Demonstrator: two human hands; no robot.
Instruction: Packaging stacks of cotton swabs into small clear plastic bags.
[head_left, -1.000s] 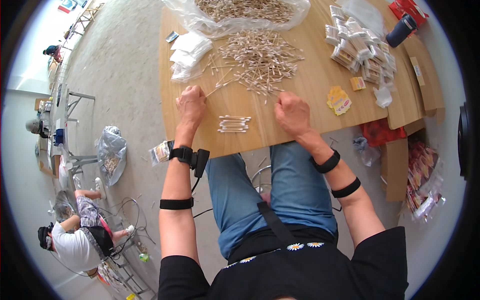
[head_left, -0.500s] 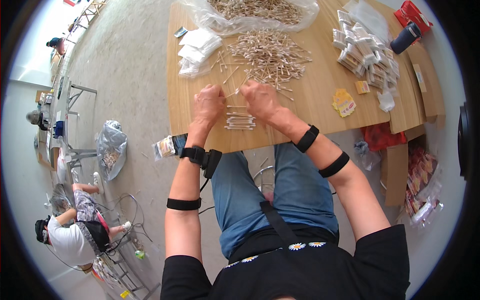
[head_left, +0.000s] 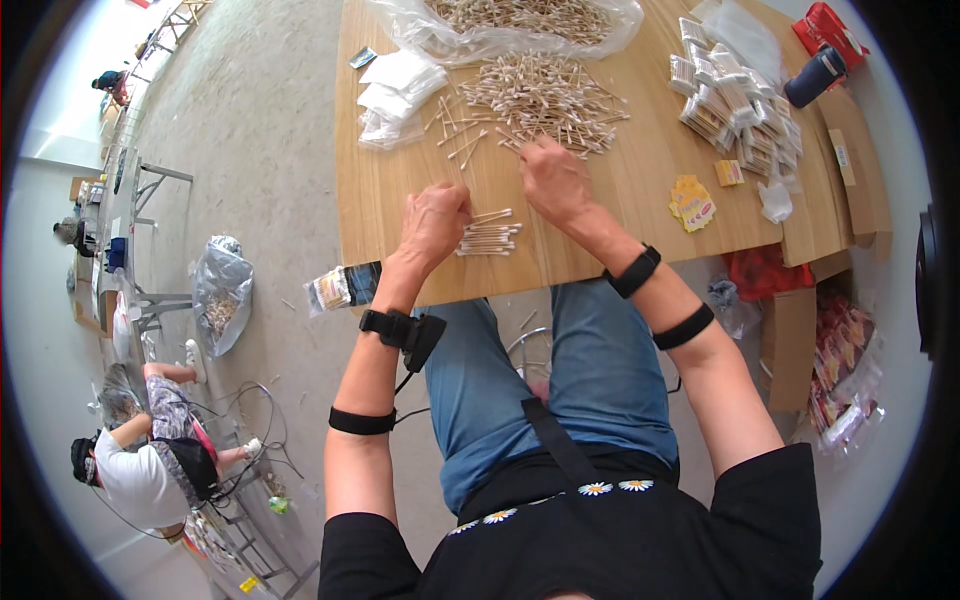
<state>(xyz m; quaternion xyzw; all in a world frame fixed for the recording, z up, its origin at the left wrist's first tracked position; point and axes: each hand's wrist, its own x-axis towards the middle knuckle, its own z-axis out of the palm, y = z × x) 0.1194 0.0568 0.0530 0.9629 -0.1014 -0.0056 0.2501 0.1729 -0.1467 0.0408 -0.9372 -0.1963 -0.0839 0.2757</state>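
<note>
My left hand (head_left: 437,218) is closed beside a small stack of cotton swabs (head_left: 488,240) laid side by side near the table's front edge. From its fingertips a single cotton swab (head_left: 493,215) slants out to the right, just beyond the stack. My right hand (head_left: 556,180) reaches the near edge of a large loose pile of cotton swabs (head_left: 545,90), its fingers pinched on a swab there. The fingertips are partly hidden. A few stray swabs (head_left: 465,145) lie left of the pile.
A clear bag of swabs (head_left: 625,25) stands at the table's far edge. White plastic bags (head_left: 390,95) lie at left; packed swab bundles (head_left: 725,95), a dark bottle (head_left: 815,75), a yellow card (head_left: 691,203) and a small box (head_left: 729,173) at right. A co-worker (head_left: 145,480) sits at far left.
My hands have moved apart. The right went away from me to the pile's edge; the left came nearer and right, to the stack, with a swab at its fingertips.
</note>
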